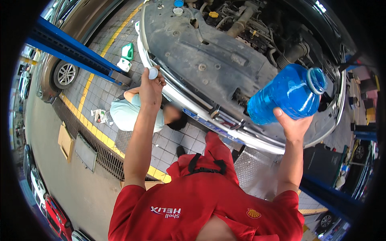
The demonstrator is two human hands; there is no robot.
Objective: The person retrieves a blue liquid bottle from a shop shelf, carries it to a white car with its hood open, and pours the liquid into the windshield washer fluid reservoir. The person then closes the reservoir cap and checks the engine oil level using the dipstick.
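Note:
In my right hand [295, 125] is a large clear plastic bottle [277, 94] of bright blue liquid. It is tilted over the front of a car's open engine bay, its uncapped mouth [317, 81] toward the upper right. No liquid is seen pouring out. My left hand [151, 89], raised near the car's front edge, pinches a small pale round cap [153, 73] between its fingers. Below both hands runs the dark plastic cover [193, 52] over the car's front. At its far left end are a blue cap [178, 3] and a pale round opening [177, 12].
A person in a light blue shirt [126, 115] crouches low by the bumper [257, 141], left of my legs. Blue lift posts [76, 52] flank the car. Green and white jugs [126, 56] stand on the tiles. A floor grate [104, 160] and a brown car [50, 76] lie farther left.

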